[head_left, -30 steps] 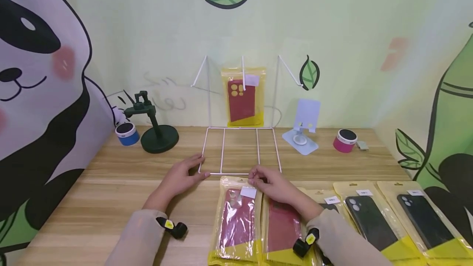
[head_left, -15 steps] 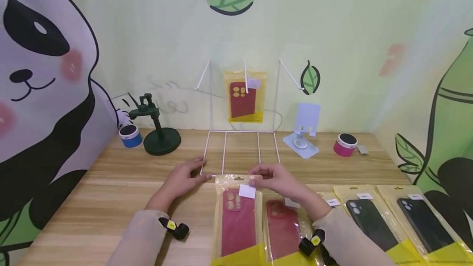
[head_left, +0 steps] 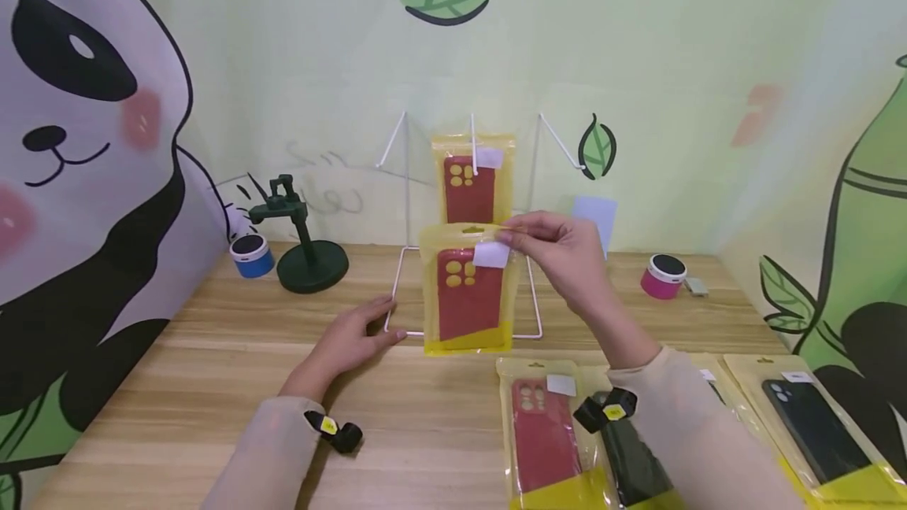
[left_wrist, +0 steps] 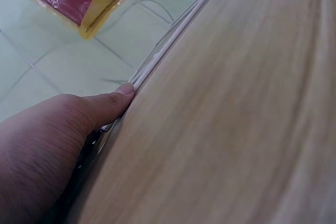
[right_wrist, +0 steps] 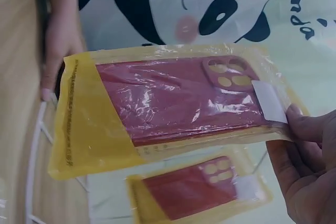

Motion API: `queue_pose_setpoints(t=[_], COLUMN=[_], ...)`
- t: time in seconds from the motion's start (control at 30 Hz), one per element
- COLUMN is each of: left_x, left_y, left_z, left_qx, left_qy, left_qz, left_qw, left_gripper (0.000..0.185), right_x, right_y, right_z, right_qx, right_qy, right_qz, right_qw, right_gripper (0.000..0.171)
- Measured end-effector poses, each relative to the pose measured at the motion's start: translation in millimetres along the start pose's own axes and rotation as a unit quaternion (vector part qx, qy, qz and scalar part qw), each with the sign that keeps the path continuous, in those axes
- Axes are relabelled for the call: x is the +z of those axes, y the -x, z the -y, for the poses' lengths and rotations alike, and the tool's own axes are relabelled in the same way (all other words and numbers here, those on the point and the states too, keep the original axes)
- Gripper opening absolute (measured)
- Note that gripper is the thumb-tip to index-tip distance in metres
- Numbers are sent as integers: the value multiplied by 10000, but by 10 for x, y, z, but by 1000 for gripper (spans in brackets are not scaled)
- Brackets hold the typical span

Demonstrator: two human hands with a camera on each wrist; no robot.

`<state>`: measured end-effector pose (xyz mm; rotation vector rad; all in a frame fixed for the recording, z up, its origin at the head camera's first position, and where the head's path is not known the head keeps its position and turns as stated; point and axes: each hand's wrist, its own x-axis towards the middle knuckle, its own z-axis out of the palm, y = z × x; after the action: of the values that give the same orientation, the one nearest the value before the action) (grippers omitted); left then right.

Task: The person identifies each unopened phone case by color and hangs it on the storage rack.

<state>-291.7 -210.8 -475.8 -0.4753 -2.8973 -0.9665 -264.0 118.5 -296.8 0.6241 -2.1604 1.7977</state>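
Observation:
My right hand (head_left: 570,258) pinches the top right corner of a red phone case in a clear-and-yellow bag (head_left: 469,293), upright in front of the white wire display rack (head_left: 527,335). The bag's hang hole shows beside the fingertips. Behind it, another bagged red phone case (head_left: 469,187) hangs on the rack's middle hook and is partly covered. My left hand (head_left: 350,345) rests at the rack's front left corner. Its thumb (left_wrist: 113,106) lies against the front wire in the left wrist view, where the other fingers are hidden.
Several bagged phone cases lie front right, among them a red one (head_left: 546,431) and a black one (head_left: 815,423). A dark green stand (head_left: 308,258) and a blue speaker (head_left: 251,258) stand left. A phone stand (head_left: 598,219) and a pink speaker (head_left: 662,278) are right.
My right hand has lifted the leftmost bagged red phone case off the table and carried it up and forward to the rack. My left hand has stayed at the rack's corner.

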Motion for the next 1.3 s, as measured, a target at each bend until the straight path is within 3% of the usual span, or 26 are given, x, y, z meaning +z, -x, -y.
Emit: queue_pose_setpoints(t=[0.23, 0.57, 1.0, 1.3], left_x=[-35, -17, -38, -16], left_y=[6, -35, -24, -11], left_z=[0, 22, 7, 27], left_qx=[133, 49, 168, 242], left_qy=[-3, 21, -96, -43], left_qz=[3, -51, -85, -78], left_qw=[9999, 10000, 9998, 9997], left_gripper=[70, 70, 69, 70], right_x=[-22, -83, 94, 120], right_y=[-170, -412, -902, -950], right_z=[218, 353, 69, -41], right_qx=[-256, -558, -300, -168], right_qy=[392, 720, 1151, 1334], right_qz=[-94, -423, -735, -912], right_qw=[9989, 9949, 9902, 9867], right_gripper=[21, 24, 17, 22])
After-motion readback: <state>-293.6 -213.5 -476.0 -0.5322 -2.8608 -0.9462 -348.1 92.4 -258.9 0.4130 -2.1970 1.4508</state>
